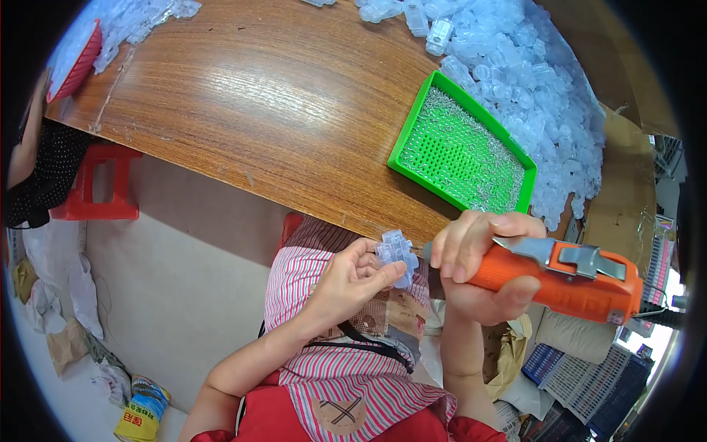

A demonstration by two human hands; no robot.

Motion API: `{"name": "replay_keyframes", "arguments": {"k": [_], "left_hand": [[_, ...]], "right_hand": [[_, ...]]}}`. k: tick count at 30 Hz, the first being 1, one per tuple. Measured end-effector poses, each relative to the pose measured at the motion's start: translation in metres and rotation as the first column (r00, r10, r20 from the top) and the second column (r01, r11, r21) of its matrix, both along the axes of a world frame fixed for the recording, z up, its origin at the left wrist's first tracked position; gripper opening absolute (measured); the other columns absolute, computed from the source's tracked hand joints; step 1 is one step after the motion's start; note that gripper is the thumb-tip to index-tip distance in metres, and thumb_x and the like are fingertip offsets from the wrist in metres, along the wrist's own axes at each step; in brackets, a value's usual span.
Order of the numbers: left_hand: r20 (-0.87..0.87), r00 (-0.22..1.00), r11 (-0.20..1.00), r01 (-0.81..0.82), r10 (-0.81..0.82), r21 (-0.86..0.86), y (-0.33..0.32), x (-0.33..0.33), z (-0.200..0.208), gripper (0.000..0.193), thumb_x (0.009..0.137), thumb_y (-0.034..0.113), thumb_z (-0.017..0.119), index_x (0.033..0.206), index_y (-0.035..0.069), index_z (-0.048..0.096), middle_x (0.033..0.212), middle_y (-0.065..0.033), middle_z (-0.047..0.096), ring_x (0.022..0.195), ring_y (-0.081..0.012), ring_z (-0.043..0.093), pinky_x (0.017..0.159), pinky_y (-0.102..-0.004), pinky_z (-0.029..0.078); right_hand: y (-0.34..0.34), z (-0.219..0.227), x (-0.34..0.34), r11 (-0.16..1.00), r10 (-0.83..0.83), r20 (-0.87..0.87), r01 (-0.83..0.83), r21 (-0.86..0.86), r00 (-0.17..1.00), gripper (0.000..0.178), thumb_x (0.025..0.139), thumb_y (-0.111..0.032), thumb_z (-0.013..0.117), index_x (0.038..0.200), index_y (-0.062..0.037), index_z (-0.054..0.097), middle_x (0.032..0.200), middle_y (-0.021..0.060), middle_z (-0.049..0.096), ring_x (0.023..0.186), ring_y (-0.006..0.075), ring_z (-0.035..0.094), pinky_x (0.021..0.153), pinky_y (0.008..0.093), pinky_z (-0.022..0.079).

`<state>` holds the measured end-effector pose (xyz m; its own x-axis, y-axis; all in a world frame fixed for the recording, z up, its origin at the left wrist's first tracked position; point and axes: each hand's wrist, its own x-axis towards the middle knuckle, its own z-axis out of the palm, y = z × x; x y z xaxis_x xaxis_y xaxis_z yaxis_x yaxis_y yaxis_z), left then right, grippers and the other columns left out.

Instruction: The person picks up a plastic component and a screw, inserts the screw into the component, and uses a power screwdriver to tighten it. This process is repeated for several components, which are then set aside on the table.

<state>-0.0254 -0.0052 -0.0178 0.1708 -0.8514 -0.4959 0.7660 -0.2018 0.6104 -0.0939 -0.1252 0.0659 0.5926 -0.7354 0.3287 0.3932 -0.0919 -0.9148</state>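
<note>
Just off the table's front edge, my left hand [359, 276] pinches a clear plastic part [395, 254] between thumb and fingers. My right hand [482, 258] is wrapped round an orange electric screwdriver [563, 287] with a metal lever along its top. The tool lies nearly level, its tip pointing left at the plastic part. Whether the tip touches the part, I cannot tell. Beyond my right hand, a green tray [412, 136] with a perforated floor holds many small silvery screws.
A large heap of clear plastic parts [508, 81] covers the right of the wooden table [272, 110]. At far left are a red basket [79, 62], more clear parts, another person's arm [28, 136] and a red stool [96, 191]. Stacked trays [589, 376] stand at lower right.
</note>
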Motion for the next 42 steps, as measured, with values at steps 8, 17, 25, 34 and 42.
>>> {"name": "replay_keyframes", "arguments": {"k": [8,17,25,34,42], "left_hand": [[0.045,0.999,1.0,0.021,-0.02,-0.001,-0.004,0.002,0.0,0.025,0.086,0.009,0.067,0.104,-0.005,0.057,0.091,-0.0059,0.065,0.079,-0.0063,0.061,0.071,-0.0201,0.05],[0.091,0.996,1.0,-0.007,0.007,0.004,-0.006,0.003,0.005,0.021,0.086,0.009,0.066,0.099,-0.005,0.06,0.084,-0.0036,0.066,0.073,-0.0038,0.059,0.063,-0.0187,0.05],[0.131,0.991,0.999,0.037,-0.037,-0.002,-0.006,0.007,0.007,0.02,0.086,0.011,0.066,0.098,-0.005,0.061,0.081,-0.003,0.066,0.07,-0.0028,0.059,0.06,-0.0173,0.048],[0.313,0.942,0.989,0.092,-0.124,0.115,-0.005,0.002,0.003,0.027,0.086,0.019,0.067,0.101,-0.002,0.061,0.075,-0.0015,0.063,0.064,-0.0033,0.055,0.06,-0.0195,0.047],[0.687,0.721,0.949,0.269,-0.087,-0.162,-0.025,0.027,0.063,0.038,0.079,0.008,0.071,0.114,0.002,0.058,0.1,-0.0092,0.067,0.091,-0.0163,0.065,0.081,-0.0304,0.051]], "right_hand": [[0.0,-0.019,0.004,0.999,0.043,-0.022,-0.044,-0.032,0.999,0.057,0.088,-0.058,0.049,0.108,-0.0052,0.043,0.058,0.0021,0.047,0.049,0.0142,0.046,0.047,0.0282,0.043],[0.002,-0.018,0.006,0.995,0.056,-0.136,-0.066,-0.072,0.989,0.047,0.086,-0.053,0.057,0.093,-0.0085,0.043,0.06,0.0039,0.049,0.053,0.0156,0.048,0.049,0.0293,0.044],[0.007,-0.014,0.008,0.996,0.009,-0.199,-0.027,-0.089,0.98,0.049,0.086,-0.054,0.057,0.094,-0.0072,0.044,0.06,0.0039,0.048,0.053,0.0155,0.048,0.048,0.029,0.043],[-0.007,-0.013,0.021,0.993,-0.101,0.011,0.1,0.059,0.995,0.062,0.086,-0.051,0.059,0.12,-0.0039,0.038,0.055,-0.0008,0.045,0.048,0.0116,0.045,0.044,0.0273,0.042],[-0.082,0.031,-0.005,0.945,-0.279,-0.096,0.256,-0.204,0.955,0.041,0.092,-0.031,0.056,0.118,-0.0008,0.045,0.092,0.0066,0.056,0.085,0.0154,0.056,0.082,0.0345,0.047]]}}
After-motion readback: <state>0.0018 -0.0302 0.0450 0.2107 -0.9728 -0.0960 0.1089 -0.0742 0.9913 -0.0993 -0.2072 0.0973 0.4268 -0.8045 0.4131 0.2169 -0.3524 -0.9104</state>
